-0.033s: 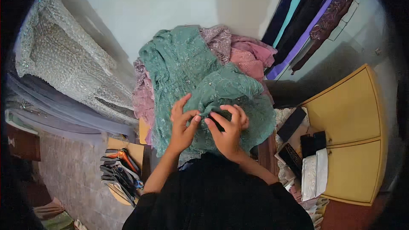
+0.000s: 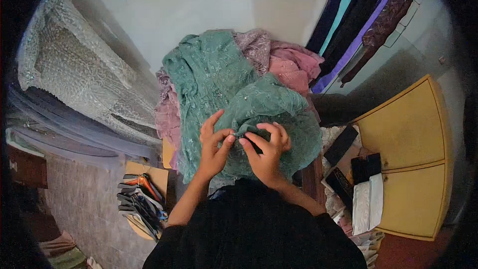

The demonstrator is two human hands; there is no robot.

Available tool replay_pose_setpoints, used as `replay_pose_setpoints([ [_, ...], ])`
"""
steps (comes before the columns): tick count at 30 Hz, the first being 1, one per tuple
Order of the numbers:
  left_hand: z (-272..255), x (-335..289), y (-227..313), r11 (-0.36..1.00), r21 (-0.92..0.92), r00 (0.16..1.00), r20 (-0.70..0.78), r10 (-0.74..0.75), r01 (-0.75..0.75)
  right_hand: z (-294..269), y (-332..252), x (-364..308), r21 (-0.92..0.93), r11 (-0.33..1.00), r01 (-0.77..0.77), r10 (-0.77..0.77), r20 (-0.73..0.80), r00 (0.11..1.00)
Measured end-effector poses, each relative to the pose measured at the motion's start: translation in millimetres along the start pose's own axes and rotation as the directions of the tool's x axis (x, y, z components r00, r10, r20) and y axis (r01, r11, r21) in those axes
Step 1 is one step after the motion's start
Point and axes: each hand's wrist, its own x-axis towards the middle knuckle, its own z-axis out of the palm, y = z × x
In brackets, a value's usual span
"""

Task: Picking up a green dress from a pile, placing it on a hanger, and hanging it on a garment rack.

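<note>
Two hands are working one green fabric (image 2: 214, 74), which is lying bunched over pink fabric (image 2: 294, 65), pink showing behind and left of it. Left hand (image 2: 213, 150) is pinching a small fold in the green fabric's near half, thumb to forefinger; right hand (image 2: 269, 157) is pinching just beside it, same grip. Relative to the green fabric: one white beaded garment (image 2: 74, 55) is draping left; hangers (image 2: 139, 201) are piling near left, too tangled to count; three dark pieces (image 2: 366, 168) and one yellow panel (image 2: 403, 139) are sitting right.
</note>
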Motion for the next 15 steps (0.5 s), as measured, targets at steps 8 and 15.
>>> replay_pose_setpoints([
  [8,-13.5,6.4,13.3,0.825,0.482,0.952,0.079,0.295,-0.296,-14.1,-2.0,8.1,0.076,0.995,-0.061,0.056,0.068,0.996],
  [15,-37.8,5.7,28.9,0.671,0.613,0.902,0.190,0.387,-0.417,-26.4,-0.8,7.6,-0.135,0.989,-0.066,0.076,0.071,0.995],
])
